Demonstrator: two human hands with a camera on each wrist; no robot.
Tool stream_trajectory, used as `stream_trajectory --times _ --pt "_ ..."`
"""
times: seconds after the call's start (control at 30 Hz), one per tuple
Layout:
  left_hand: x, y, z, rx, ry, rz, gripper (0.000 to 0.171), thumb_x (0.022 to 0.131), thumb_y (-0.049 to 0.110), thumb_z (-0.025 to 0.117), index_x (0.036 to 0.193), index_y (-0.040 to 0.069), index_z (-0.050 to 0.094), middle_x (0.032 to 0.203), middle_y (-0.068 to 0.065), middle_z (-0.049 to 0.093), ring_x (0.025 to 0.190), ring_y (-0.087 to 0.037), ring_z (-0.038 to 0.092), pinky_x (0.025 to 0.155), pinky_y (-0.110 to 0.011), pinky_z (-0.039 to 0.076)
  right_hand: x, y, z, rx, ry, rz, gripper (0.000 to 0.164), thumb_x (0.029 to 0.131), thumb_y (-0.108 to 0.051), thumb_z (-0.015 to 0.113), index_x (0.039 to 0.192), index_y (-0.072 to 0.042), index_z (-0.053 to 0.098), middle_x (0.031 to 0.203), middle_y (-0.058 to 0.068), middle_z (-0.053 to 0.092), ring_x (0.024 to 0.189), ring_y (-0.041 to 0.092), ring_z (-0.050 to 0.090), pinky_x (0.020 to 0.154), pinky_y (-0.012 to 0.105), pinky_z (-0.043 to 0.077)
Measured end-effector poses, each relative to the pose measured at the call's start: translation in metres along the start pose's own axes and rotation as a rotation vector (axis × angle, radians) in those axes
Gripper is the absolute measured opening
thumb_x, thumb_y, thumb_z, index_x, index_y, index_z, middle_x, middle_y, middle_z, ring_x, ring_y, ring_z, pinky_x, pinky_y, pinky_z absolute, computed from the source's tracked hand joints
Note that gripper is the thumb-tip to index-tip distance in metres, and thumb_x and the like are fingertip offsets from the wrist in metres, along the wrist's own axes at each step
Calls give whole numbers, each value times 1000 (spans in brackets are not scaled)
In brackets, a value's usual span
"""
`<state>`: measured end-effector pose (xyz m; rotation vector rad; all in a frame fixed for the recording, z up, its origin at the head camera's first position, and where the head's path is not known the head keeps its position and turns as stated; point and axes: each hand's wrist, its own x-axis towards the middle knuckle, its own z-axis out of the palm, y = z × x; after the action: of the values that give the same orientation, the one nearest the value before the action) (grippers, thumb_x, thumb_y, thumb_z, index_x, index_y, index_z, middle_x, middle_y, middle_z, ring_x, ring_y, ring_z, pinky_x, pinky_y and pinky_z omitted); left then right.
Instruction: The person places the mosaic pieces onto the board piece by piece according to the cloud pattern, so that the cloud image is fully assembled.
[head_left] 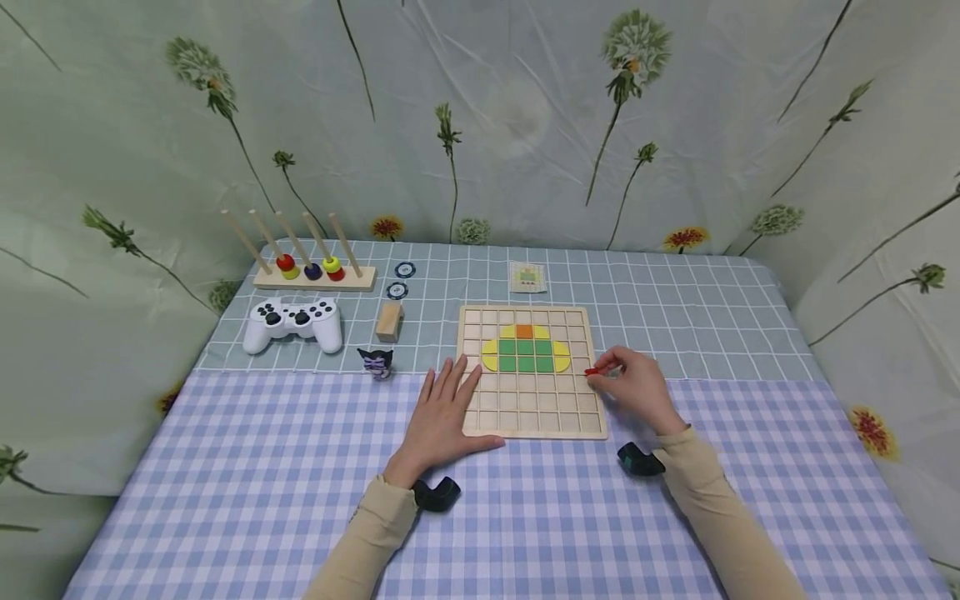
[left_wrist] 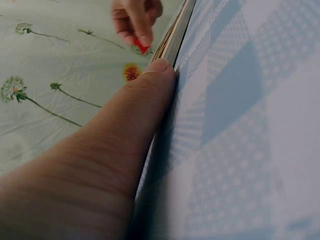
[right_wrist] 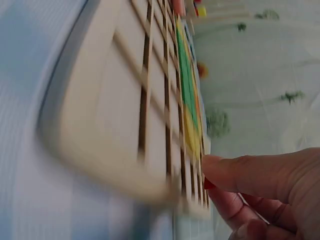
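A square wooden grid board (head_left: pixel 536 425) lies on the table, with green tiles (head_left: pixel 526 356), yellow tiles (head_left: pixel 562 356) and one orange tile (head_left: pixel 523 332) set in its upper cells. My left hand (head_left: pixel 438 421) rests spread on the board's left side, its thumb (left_wrist: pixel 145 90) along the near edge. Between thumb and fingers my right hand (head_left: pixel 633 387) pinches a small red tile (head_left: pixel 592 372) at the board's right edge. In the right wrist view only a sliver of the red tile (right_wrist: pixel 208 184) shows behind the thumb.
Behind the board lies a small pattern card (head_left: pixel 528 277). To the left are a white game controller (head_left: pixel 294 323), a wooden block (head_left: pixel 389 322), a dark figurine (head_left: pixel 377 363), two round chips (head_left: pixel 405 269) and a peg stand (head_left: pixel 315 284) with coloured beads.
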<state>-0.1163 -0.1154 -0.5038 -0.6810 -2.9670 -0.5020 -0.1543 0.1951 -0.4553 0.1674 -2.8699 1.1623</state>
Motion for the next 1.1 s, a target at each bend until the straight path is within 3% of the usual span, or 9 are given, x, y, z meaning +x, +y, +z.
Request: stream_trajectory --times 0.27,0.6,0.9,1.1 --pt "0 2 -3 -41 23 15 109 71 78 57 151 10 27 156 -14 15 142 -32 8 113 -49 3 7 -34 30 53 -108 -46 12 77 -15 80 83 -10 72 76 -2 66 56 16 46 49 27 36" --pt "0 2 -2 -18 18 8 109 71 80 53 151 11 26 157 -12 14 143 -31 7 113 -49 2 15 -59 61 48 -164 -108 4 81 -18 76 83 -14 74 77 -7 67 60 13 49 54 28 40" --pt "-1 2 -2 -13 11 1 108 72 81 52 151 12 26 157 -11 13 143 -30 6 113 -49 1 17 -68 73 19 -204 -156 3 83 -18 74 84 -15 74 78 -8 65 69 9 55 63 29 44" --pt "-1 1 0 -14 23 4 108 72 81 51 151 12 26 157 -12 14 143 -30 6 113 -49 2 16 -68 77 -38 -173 -180 6 85 -19 72 84 -15 75 80 -7 64 73 11 56 65 30 45"
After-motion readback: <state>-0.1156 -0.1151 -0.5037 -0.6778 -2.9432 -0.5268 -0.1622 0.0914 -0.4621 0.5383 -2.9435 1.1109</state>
